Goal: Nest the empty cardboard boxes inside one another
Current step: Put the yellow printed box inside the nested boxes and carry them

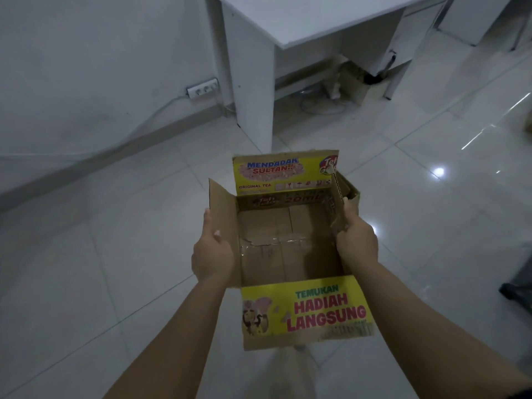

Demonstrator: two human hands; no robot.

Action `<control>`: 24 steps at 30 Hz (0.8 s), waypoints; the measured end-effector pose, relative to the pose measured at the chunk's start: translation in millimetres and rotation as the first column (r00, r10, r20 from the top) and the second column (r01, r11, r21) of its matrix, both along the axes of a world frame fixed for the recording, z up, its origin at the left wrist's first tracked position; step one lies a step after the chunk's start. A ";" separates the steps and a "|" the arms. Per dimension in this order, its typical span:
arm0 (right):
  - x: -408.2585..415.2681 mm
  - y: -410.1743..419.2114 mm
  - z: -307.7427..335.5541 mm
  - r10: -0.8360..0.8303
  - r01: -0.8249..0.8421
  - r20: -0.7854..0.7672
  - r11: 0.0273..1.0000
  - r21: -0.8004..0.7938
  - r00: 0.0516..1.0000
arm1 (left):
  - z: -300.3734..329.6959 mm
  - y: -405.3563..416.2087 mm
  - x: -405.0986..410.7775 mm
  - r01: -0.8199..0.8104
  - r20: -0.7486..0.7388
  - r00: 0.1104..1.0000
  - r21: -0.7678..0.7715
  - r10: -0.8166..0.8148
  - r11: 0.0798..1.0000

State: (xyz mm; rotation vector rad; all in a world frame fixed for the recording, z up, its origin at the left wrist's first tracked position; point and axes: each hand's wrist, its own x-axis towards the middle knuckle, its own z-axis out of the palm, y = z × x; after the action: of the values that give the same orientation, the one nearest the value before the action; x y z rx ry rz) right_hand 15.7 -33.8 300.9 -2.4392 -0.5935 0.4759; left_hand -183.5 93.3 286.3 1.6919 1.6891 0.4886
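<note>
An open, empty cardboard box [288, 249] with yellow printed flaps is held in the air above the tiled floor, in the middle of the head view. My left hand [211, 249] grips its left side flap. My right hand [355, 240] grips the right wall, fingers curled over the edge. The far flap stands up and the near flap folds down toward me. The box's taped brown bottom shows, with nothing inside. A second cardboard box [357, 82] sits on the floor under the desk, partly hidden.
A white desk [302, 21] stands ahead by the wall, its leg panel [253, 90] close beyond the box. A wall socket [201, 87] with a cable is at the left. Cables lie under the desk. A dark object [518, 286] sits at the right edge.
</note>
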 end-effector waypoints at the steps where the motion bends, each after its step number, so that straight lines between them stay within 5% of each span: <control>1: 19.8 9.0 -4.4 -0.001 0.001 -0.003 1.000 -0.003 1.000 | -5.7 7.7 18.7 -0.003 -0.011 1.000 0.001 0.003 1.000; 13: 216.4 109.8 -55.8 0.137 -0.147 -0.106 0.985 -0.092 0.985 | -52.1 72.5 203.7 -0.113 -0.082 0.991 -0.072 0.107 0.991; 24: 340.8 188.2 -193.3 0.416 -0.428 -0.143 0.901 -0.072 0.898 | -170.2 97.5 300.0 -0.297 -0.155 0.945 -0.044 0.287 0.954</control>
State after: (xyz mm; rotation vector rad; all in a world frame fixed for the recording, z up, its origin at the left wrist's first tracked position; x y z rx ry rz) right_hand 356.5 154.5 107.7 -2.3480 -1.0771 0.8466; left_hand 116.5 190.8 116.1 1.4650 2.0564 0.4455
